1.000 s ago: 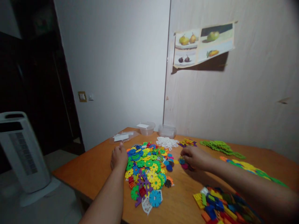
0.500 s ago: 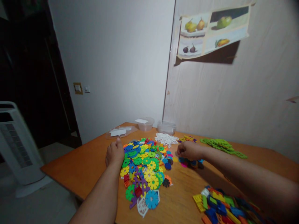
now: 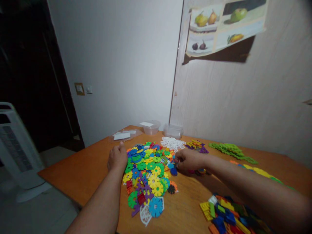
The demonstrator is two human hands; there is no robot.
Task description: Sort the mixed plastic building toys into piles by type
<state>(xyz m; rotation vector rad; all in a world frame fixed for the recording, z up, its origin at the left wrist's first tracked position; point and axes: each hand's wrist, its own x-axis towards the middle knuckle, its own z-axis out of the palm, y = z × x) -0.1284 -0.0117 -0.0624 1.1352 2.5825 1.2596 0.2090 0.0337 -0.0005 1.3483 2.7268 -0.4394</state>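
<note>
A large mixed pile of colourful plastic snowflake discs (image 3: 146, 162) covers the middle of the table. My left hand (image 3: 117, 158) rests against the pile's left edge, thumb uppermost; its other fingers are mostly hidden behind the back of the hand. At the pile's right edge, my right hand (image 3: 188, 160) has its fingers pinched together beside a dark blue disc (image 3: 174, 172). Whatever lies between those fingertips is too small or covered to make out. Partly under the right hand and wrist is a small group of round pieces (image 3: 200, 172).
Behind the pile lie white lattice pieces (image 3: 172, 143), purple and yellow pieces (image 3: 197, 146) and green pieces (image 3: 232, 152). Building bricks (image 3: 229, 214) are heaped at the front right. A clear tub (image 3: 151, 128), a clear box (image 3: 173, 131) and plastic bags (image 3: 124, 135) stand at the back.
My right hand has moved left, from above the small group of round pieces to the big pile's right edge. My left hand has stayed beside the pile. The view has shifted slightly.
</note>
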